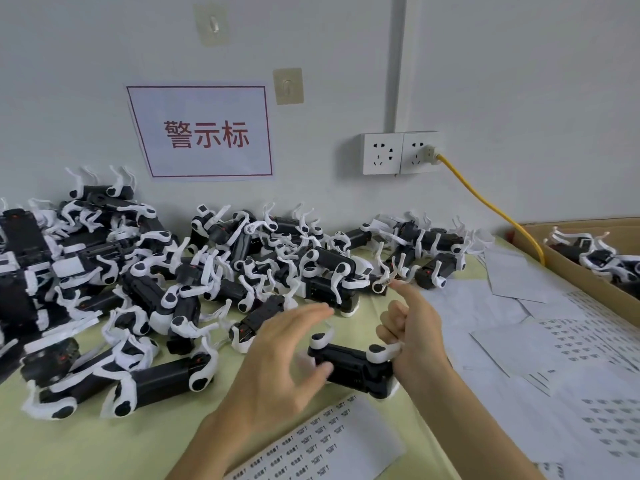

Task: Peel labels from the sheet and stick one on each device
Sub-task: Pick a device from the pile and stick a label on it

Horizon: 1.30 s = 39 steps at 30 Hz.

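Two hands beside one device point(349, 366): left hand point(277, 362) open, spread; right hand point(414, 332) index-up, rest curled, grip unclear.

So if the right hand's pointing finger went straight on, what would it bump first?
Probably the white leg of a device in the pile, just past the fingertip of the right hand, though depth is unclear.

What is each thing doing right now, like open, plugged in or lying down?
Black-and-white robot-dog device nearest the camera: lying down on the table.
Left hand: fingers spread, beside that device.
Right hand: index finger out, other fingers curled.
Near white label sheet: flat, rows of labels on it.
Yellow cable: plugged into the right white wall socket.
Left white wall socket: nothing plugged in.
Brown cardboard box: open, devices inside.
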Motion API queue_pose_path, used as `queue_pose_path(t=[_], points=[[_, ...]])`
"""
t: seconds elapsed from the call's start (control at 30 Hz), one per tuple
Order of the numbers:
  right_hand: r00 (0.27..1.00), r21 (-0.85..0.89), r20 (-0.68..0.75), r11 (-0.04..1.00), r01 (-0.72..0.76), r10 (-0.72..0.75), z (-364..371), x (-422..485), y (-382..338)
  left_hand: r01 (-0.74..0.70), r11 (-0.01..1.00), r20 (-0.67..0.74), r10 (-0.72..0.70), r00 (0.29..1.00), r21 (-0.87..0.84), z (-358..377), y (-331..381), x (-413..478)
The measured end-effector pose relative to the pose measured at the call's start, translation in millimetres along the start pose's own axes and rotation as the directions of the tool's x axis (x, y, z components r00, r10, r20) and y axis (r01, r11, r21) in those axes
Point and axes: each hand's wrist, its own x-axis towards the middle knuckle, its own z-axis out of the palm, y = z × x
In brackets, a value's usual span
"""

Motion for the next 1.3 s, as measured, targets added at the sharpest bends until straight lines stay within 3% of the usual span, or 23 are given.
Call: queue_pose_path(t=[0.1, 0.3, 0.5, 0.57, 0.63, 0.73, 0.8, 0.93, 1.3], points=[[0.997, 0.004, 0.081, 1.0, -0.001, 0.001, 2.6, -4.3, 0.6, -0.08, 0.989, 0.092, 0.069, 0.993, 0.122, 8.3, 4.7, -0.7], [0.98, 0.02, 0.196, 0.999, -0.041, 0.036, 5.1, -11.6, -1.9, -0.118, 0.979, 0.163, 0.09, 0.983, 0.169, 8.4, -0.4, -0.3], [0.977, 0.148, 0.212, 0.988, -0.042, 0.01, 6.9, -9.3, -5.0, -0.132, 0.965, 0.043, 0.125, 0.991, 0.226, 13.5, -3.9, 1.8], [0.974, 0.134, 0.204, 0.988, 0.071, -0.097, 5.5, -4.0, -9.2, -0.025, 0.992, -0.063, 0.033, 0.997, 0.127, 9.9, -1.3, 1.8], [0.962, 0.084, 0.177, 0.977, 0.195, -0.207, 2.0, -0.5, -14.5, 0.166, 0.974, -0.145, -0.188, 0.971, -0.152, 2.8, 2.0, 2.5], [0.932, 0.016, 0.229, 0.958, 0.287, -0.282, -1.8, -0.7, -17.2, 0.346, 0.719, -0.094, -0.495, 0.864, -0.602, -6.9, 3.3, 8.2], [0.912, -0.061, 0.299, 0.948, 0.313, -0.282, 1.0, -4.8, -13.1, 0.382, 0.53, 0.011, -0.574, 0.818, -0.757, -9.2, 0.7, 12.7], [0.871, -0.208, 0.411, 0.903, 0.376, -0.269, 9.7, -16.4, -1.6, 0.407, 0.427, 0.087, -0.597, 0.798, -0.807, -8.6, -1.8, 15.1], [0.836, -0.249, 0.49, 0.879, 0.406, -0.247, 13.3, -27.1, 0.9, 0.495, 0.397, 0.167, -0.626, 0.762, -0.773, 5.6, -0.7, 7.7]])
